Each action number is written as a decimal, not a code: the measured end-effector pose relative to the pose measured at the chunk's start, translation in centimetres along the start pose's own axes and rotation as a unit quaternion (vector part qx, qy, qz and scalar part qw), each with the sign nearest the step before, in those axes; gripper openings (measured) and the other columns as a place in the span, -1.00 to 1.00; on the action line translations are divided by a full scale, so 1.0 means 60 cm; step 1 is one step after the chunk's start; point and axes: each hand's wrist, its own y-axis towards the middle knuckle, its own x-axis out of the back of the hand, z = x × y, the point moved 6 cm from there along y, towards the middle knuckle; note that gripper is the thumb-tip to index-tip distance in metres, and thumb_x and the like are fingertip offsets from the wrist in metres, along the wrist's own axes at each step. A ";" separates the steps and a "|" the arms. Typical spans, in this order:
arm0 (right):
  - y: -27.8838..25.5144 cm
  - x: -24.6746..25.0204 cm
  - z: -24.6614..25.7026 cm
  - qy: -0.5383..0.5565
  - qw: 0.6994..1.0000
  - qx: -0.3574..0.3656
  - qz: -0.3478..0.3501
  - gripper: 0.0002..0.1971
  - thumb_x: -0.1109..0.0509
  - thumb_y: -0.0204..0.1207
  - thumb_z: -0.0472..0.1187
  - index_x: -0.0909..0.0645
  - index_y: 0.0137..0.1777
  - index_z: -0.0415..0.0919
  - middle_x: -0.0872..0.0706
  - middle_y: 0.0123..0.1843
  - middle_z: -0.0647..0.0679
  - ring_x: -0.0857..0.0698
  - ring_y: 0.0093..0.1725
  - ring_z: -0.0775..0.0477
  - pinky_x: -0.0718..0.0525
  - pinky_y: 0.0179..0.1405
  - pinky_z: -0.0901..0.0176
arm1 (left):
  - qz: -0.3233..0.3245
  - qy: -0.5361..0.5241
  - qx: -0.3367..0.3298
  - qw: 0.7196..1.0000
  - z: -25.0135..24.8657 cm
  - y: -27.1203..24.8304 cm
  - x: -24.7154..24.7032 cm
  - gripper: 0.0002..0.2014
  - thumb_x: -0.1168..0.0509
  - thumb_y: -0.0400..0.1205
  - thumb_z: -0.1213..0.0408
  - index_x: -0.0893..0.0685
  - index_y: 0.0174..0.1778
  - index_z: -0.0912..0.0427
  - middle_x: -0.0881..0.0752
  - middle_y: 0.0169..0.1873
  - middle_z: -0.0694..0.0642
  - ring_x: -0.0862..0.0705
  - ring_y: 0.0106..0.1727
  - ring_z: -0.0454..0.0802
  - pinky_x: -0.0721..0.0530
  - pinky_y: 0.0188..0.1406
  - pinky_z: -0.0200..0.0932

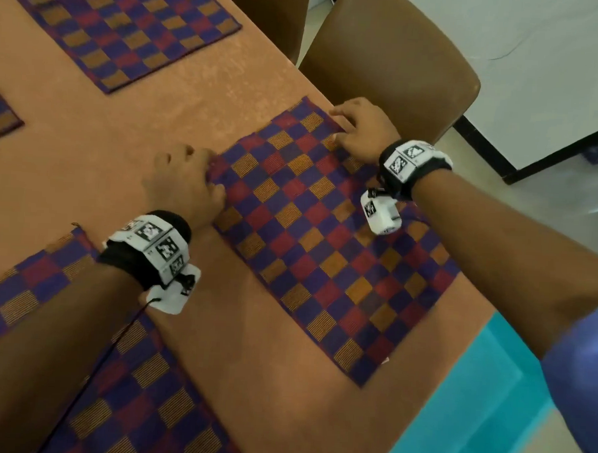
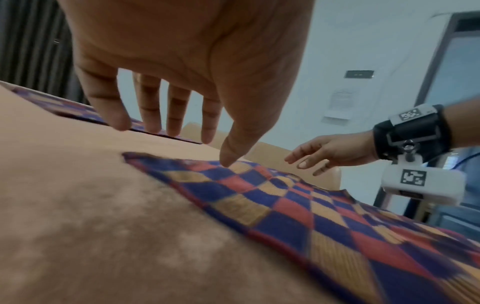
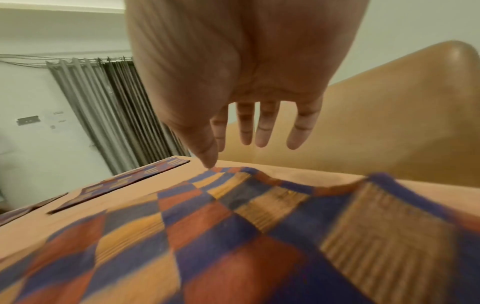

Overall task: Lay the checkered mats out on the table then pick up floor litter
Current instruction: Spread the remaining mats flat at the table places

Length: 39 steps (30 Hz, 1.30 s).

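A checkered mat [image 1: 324, 234] in purple, red and orange lies on the orange-brown table [image 1: 158, 117], close to its right edge. My left hand [image 1: 190, 177] is at the mat's far left corner. In the left wrist view its fingers are straight, and the left hand [image 2: 197, 142] touches the mat [image 2: 298, 205] with its thumb tip. My right hand [image 1: 353, 126] is at the far right corner. In the right wrist view the right hand [image 3: 233, 152] is also straight-fingered, thumb tip on the mat [image 3: 207, 236], whose far edge is rippled.
Three more checkered mats lie on the table: one far [image 1: 128, 30], one at the left edge [image 1: 1, 117], one near left [image 1: 113, 372] under my left forearm. A brown chair [image 1: 394, 59] stands behind the right hand. A teal surface [image 1: 471, 405] shows beside the table.
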 end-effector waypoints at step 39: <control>-1.048 -0.373 -0.128 0.121 0.989 -0.005 0.083 -0.58 -0.42 0.53 -0.03 -0.61 0.38 -0.06 -0.58 0.34 -0.18 -0.60 0.32 -0.24 -0.54 0.37 -0.08 | 0.206 -0.037 -0.098 0.973 -0.263 -0.991 -0.304 -0.45 -0.13 0.46 -0.13 -0.65 0.27 0.06 -0.62 0.27 0.17 -0.54 0.33 0.22 -0.57 0.27 0.11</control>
